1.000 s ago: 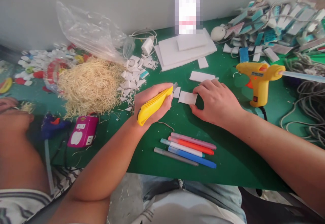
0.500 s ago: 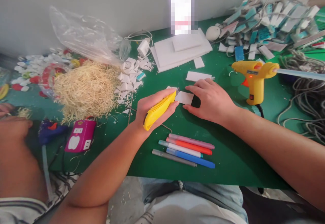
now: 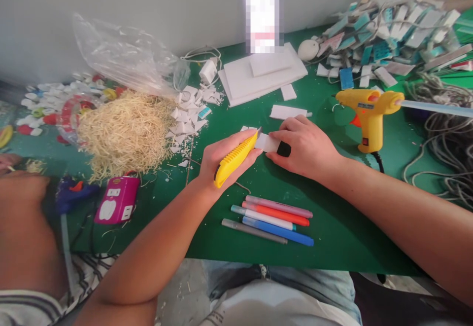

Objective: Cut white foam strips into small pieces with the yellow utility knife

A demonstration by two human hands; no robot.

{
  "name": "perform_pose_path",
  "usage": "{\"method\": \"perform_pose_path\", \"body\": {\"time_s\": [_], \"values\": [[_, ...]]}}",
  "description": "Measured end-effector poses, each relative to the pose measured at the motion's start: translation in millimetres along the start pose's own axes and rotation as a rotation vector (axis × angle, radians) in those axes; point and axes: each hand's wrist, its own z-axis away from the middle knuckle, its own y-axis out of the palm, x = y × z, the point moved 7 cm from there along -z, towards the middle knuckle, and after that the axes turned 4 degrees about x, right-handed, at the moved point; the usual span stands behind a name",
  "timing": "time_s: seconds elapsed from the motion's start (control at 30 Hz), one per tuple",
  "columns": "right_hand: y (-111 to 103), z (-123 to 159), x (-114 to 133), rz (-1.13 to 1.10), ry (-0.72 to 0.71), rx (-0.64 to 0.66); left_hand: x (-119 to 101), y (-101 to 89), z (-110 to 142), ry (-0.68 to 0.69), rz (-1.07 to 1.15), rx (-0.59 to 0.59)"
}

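My left hand is closed round a yellow utility knife, whose blade tip rests at the left edge of a small white foam piece on the green table. My right hand lies on that piece, fingers curled down and pressing it against the table. A longer white foam strip lies just behind my right hand.
Several marker pens lie near the front edge. A yellow glue gun stands at the right, cables beyond it. White foam sheets, foam scraps, a straw pile, a plastic bag and a pink box fill the left. Another person's arm is at far left.
My left hand has moved the knife rightward until its blade meets the foam piece. My right hand has shifted slightly left over the piece and holds it down.
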Motion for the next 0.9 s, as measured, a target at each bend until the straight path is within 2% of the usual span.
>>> {"method": "perform_pose_path", "body": {"time_s": [0.13,0.57,0.9], "values": [[0.6,-0.9,0.7,0.008,0.019,0.037,-2.9,1.0,-0.8,0.061,0.032,-0.025],[2.3,-2.2,4.9,0.066,0.028,0.064,-3.3,4.1,-0.4,0.089,-0.018,-0.043],[3.2,-0.5,4.5,0.086,-0.007,0.029,-5.6,4.1,-0.4,0.128,-0.02,-0.029]]}}
